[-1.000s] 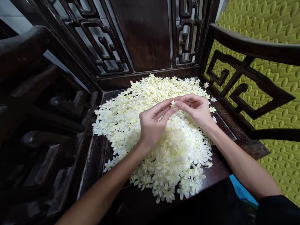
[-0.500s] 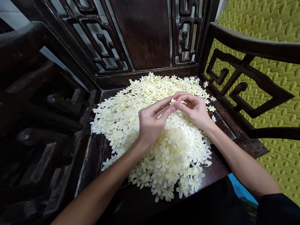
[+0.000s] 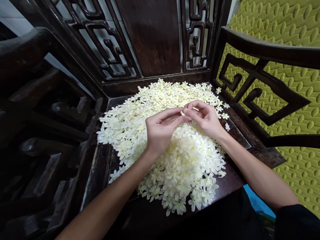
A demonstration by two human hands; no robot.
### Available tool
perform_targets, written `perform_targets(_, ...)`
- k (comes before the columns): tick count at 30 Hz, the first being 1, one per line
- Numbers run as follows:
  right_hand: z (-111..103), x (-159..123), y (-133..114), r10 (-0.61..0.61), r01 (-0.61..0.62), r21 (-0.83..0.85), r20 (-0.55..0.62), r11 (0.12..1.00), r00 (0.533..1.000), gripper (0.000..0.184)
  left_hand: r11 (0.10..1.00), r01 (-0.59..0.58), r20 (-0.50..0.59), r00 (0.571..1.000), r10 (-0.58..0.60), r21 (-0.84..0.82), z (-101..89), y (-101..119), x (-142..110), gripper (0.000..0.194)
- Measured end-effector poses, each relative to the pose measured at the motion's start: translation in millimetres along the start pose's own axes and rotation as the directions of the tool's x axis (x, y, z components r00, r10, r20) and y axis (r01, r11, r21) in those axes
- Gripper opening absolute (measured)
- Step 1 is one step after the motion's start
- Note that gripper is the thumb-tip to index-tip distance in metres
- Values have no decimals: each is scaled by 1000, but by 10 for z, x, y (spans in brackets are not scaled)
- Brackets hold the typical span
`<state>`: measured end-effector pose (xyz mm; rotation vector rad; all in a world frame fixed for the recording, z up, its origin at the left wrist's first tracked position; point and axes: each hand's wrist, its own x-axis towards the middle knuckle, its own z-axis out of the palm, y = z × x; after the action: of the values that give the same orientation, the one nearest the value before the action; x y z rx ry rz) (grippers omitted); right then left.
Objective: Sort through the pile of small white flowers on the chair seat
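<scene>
A wide heap of pale cream artificial-looking flowers [image 3: 130, 133] covers the dark wooden seat [image 3: 232, 180]. Over the heap's right half, my left hand [image 3: 162, 128] and my right hand [image 3: 203, 118] meet at the fingertips. Pinched between them is a small whitish flower [image 3: 183, 113], mostly covered by the fingers. Both thumbs press close to it, and the fingers of each hand are bent inward. Which hand carries most of its hold I cannot tell.
Behind the heap rises a carved chair back [image 3: 155, 40]. An openwork armrest [image 3: 272, 90] stands at right before a yellow-green quilted cover [image 3: 297, 160]; dark carved wood [image 3: 32, 146] fills the left. Several single flowers [image 3: 225, 116] lie near the right edge. Something blue [image 3: 257, 201] shows below.
The fingertips have closed further over the small flower, so less of it shows. My left hand's fingers have shifted slightly lower; the heap looks the same.
</scene>
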<state>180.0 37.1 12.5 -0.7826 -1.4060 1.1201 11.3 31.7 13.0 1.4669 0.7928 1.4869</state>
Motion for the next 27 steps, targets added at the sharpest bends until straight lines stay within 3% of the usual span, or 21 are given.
perform_targets(15, 74, 1, 13, 0, 14, 264, -56, 964, 998, 17, 999, -40, -77, 996, 40, 2, 60, 41, -13, 26)
perform_targets(23, 98, -4, -16, -47, 61, 212, -70, 975, 996, 22, 992, -108, -44, 993, 106, -58, 49, 14, 5, 23)
perform_targets(27, 75, -4, -61, -93, 97, 94, -55, 991, 994, 23, 996, -14, -6, 1000, 14, -85, 20, -12, 25, 23)
